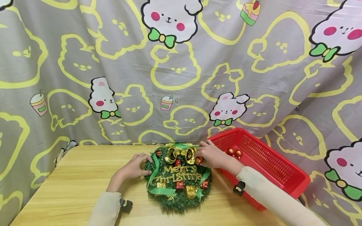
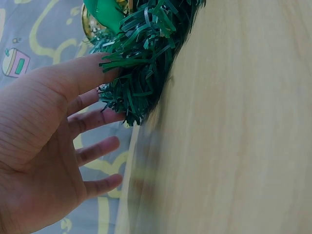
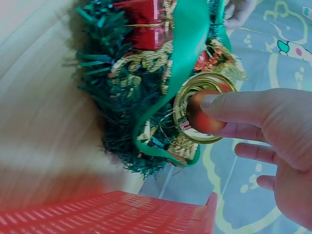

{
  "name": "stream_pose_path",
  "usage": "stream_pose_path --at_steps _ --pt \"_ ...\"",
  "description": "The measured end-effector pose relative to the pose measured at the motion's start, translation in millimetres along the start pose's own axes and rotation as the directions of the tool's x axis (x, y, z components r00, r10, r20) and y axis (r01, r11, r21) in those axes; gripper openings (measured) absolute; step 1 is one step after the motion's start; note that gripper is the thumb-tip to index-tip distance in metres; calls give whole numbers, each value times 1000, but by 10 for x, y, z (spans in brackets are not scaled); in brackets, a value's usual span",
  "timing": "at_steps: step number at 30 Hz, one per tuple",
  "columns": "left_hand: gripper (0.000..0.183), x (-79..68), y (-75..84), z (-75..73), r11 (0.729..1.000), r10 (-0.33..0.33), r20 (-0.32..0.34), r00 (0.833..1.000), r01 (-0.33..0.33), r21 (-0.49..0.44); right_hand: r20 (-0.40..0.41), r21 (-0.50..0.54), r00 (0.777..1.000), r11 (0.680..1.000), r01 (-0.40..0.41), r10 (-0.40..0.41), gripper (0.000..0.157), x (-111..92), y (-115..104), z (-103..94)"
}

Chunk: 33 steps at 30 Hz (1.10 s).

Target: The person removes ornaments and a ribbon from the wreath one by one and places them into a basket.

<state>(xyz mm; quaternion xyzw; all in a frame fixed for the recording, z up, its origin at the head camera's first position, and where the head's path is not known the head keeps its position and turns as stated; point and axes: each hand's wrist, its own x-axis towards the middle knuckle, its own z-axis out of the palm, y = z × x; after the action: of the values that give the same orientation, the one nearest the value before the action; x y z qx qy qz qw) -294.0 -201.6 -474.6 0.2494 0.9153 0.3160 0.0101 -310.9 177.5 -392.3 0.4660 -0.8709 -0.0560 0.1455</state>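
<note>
A green Christmas wreath (image 1: 181,201) lies on the table, with gold "Merry Christmas" lettering (image 1: 176,179), green ribbon (image 1: 161,191), small gift boxes and two gold bells (image 1: 172,154). At its left edge my left hand (image 1: 134,166) touches the tinsel (image 2: 141,78) with thumb and foremost fingers; the other fingers are spread and fairly straight. My right hand (image 1: 213,155) pinches a copper-orange bauble (image 3: 204,112) between thumb and forefinger, over the wreath's upper right. In the right wrist view the bauble is in front of a bell's (image 3: 214,80) mouth; whether they touch, I cannot tell.
A red plastic basket (image 1: 271,157) stands at the right, close to the wreath, under my right forearm. Several more baubles (image 1: 238,153) lie inside it. Behind the wooden table (image 1: 93,169) hangs a grey curtain (image 1: 127,69) with cartoon prints.
</note>
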Motion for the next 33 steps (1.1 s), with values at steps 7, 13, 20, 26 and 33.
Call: stream_pose_path --at_steps 7,13,20,26,33 --pt "38 5 -6 6 1000 6 0 1000 -6 -6 -16 43 999 999 -27 27 32 8 -2 -96" --pt "39 12 -20 15 1000 6 -2 1000 -6 -10 -48 94 998 995 -36 40 29 31 4 -218" --pt "39 12 -26 13 1000 -1 0 1000 1 -14 -49 151 996 986 -70 79 29 46 49 -358" --pt "38 14 -33 13 1000 0 -6 1000 0 -13 -29 165 992 980 -113 119 32 40 83 -460" --pt "37 16 -38 16 1000 16 -11 1000 -16 -11 -42 201 986 968 -150 161 31 18 137 -584"
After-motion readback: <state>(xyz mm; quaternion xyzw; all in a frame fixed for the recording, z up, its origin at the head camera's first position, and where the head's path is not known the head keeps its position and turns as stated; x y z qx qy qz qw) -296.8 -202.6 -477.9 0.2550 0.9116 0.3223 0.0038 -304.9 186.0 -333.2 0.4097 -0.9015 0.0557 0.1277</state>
